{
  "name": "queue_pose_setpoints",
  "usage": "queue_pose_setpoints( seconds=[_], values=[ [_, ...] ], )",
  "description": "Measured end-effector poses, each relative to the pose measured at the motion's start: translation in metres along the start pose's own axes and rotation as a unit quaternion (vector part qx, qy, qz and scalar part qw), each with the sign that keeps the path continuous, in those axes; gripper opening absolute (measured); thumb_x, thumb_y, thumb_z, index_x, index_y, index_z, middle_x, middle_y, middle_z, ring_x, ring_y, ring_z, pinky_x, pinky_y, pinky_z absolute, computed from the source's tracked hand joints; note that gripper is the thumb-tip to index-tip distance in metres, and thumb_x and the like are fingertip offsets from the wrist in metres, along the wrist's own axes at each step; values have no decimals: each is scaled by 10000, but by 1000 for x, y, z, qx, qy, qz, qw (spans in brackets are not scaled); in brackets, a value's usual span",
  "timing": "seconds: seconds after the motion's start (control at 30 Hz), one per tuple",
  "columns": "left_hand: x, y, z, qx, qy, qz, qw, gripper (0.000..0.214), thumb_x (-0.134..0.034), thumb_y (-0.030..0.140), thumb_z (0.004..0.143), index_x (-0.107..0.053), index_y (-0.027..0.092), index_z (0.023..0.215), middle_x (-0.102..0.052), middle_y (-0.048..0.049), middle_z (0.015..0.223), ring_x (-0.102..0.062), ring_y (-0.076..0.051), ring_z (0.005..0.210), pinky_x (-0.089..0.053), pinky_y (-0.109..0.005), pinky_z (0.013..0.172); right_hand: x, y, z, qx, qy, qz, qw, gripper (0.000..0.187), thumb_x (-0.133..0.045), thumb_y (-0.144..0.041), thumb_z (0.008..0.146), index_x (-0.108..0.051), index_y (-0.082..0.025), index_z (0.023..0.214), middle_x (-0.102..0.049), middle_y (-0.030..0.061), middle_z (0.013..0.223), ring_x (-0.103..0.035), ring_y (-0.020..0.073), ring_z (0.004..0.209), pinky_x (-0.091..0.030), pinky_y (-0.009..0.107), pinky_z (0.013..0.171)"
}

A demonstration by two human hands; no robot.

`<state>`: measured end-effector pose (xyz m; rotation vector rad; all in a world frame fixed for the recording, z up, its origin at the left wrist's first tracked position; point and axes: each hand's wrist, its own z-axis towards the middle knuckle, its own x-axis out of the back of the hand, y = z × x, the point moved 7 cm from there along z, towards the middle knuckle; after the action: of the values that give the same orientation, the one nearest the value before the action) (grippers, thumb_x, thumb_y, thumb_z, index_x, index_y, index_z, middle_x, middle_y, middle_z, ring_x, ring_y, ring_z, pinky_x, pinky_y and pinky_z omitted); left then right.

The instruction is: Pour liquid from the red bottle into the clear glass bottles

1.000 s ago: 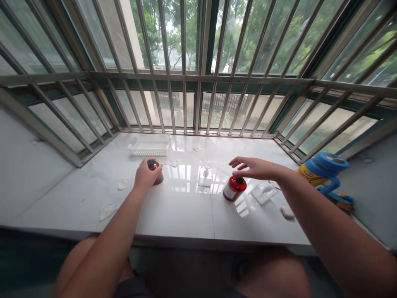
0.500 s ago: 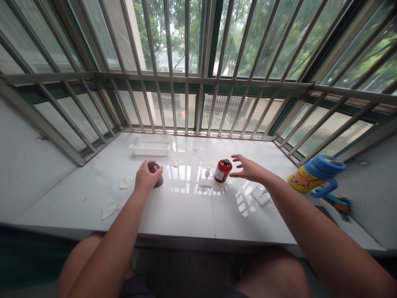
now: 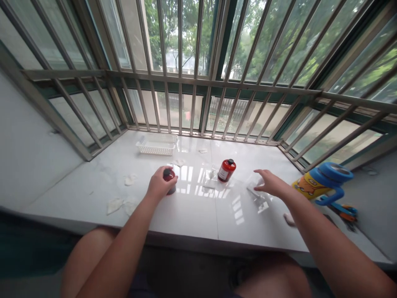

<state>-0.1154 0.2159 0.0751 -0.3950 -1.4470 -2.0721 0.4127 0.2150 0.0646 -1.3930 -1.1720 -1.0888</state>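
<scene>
My left hand (image 3: 159, 183) is wrapped round a dark red bottle (image 3: 170, 191) with a black cap, which stands on the white counter. Further right, a second red bottle (image 3: 226, 170), with a white label and black cap, stands upright with no hand on it. My right hand (image 3: 269, 182) is open, its thumb and fingers apart. Just below its thumb lies a clear, flat piece (image 3: 257, 193), perhaps plastic; whether the hand touches it I cannot tell. Between the bottles is another small clear item (image 3: 209, 188), hard to make out among the reflections.
A white plastic basket (image 3: 156, 151) sits at the back left. Crumpled white scraps (image 3: 114, 205) lie on the left of the counter (image 3: 192, 223). At the right stand a blue and yellow cup (image 3: 313, 182) and an orange-blue tool (image 3: 343, 210). Metal bars (image 3: 211, 85) line the window.
My right hand has moved from beside the standing red bottle rightward to the clear flat piece. My left hand has shifted slightly right with its bottle. The view has tilted a little.
</scene>
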Motion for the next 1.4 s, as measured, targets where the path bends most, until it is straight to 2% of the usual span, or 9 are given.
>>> queue_pose_setpoints(
  seconds=[0.17,0.23,0.37,0.5,0.67,0.83,1.07,1.17,1.4],
  values=[
    [-12,12,-19,-18,-15,-36,999,357,-787,367,817,-700,271,1150,-736,-57,1211,-711,-270,1123,-558,-414,1038,35,-72,-28,59,252,137,956,392,-524,-503,1013,-699,-220,1221,-709,168,1278,-713,346,1098,-576,516,1002],
    [-14,15,-23,-17,-21,-51,998,339,-788,367,823,-707,277,1140,-733,-54,1209,-708,-267,1130,-557,-414,1038,24,-116,-36,82,242,231,939,428,-471,-567,1044,-700,-234,1185,-746,140,1208,-730,307,1006,-611,476,922],
    [-14,16,-24,-18,-22,-78,997,290,-797,352,824,-719,276,1093,-737,-49,1206,-704,-257,1146,-539,-410,1060,-14,-193,-30,91,229,311,918,525,-539,-594,1008,-632,-209,1353,-694,160,1396,-657,339,1285,-524,507,1117],
    [-14,14,-23,-12,-17,-105,994,295,-822,333,798,-719,270,1067,-748,-50,1227,-708,-257,1164,-530,-420,1083,-50,-219,0,18,196,390,900,631,-589,-618,949,-552,-175,1397,-669,198,1431,-616,370,1361,-492,532,1132],
    [-15,15,-23,-14,-19,-119,993,298,-821,305,792,-713,263,1066,-753,-60,1241,-712,-258,1181,-526,-429,1100,-67,-237,10,31,169,429,887,503,-636,-608,900,-556,-229,1221,-772,131,1222,-739,330,1114,-547,492,1020],
    [-14,15,-22,-15,-15,-108,994,305,-819,311,786,-708,267,1067,-754,-63,1228,-711,-270,1185,-527,-442,1102,-78,-229,-38,51,146,447,881,415,-671,-620,894,-496,-287,1069,-786,100,1237,-752,332,1059,-572,483,941],
    [-15,9,-26,23,-6,-116,993,381,-850,353,772,-689,281,1110,-755,-53,1263,-714,-264,1158,-541,-431,1066,-90,-141,-110,-65,204,445,869,420,-724,-673,857,-562,-313,1000,-788,98,1278,-749,372,1096,-568,516,929],
    [-16,10,-27,11,0,-127,992,344,-840,355,786,-690,270,1083,-746,-57,1289,-706,-263,1194,-526,-428,1097,-92,-123,-117,-86,232,472,846,423,-750,-671,842,-576,-300,946,-787,112,1291,-741,375,1130,-558,512,961],
    [-16,9,-25,26,2,-114,993,394,-861,374,771,-675,270,1102,-747,-55,1268,-712,-265,1152,-542,-435,1063,-90,-134,-115,-85,245,502,825,404,-738,-667,867,-589,-292,865,-785,96,1314,-729,364,1164,-536,492,1003]
  ],
)
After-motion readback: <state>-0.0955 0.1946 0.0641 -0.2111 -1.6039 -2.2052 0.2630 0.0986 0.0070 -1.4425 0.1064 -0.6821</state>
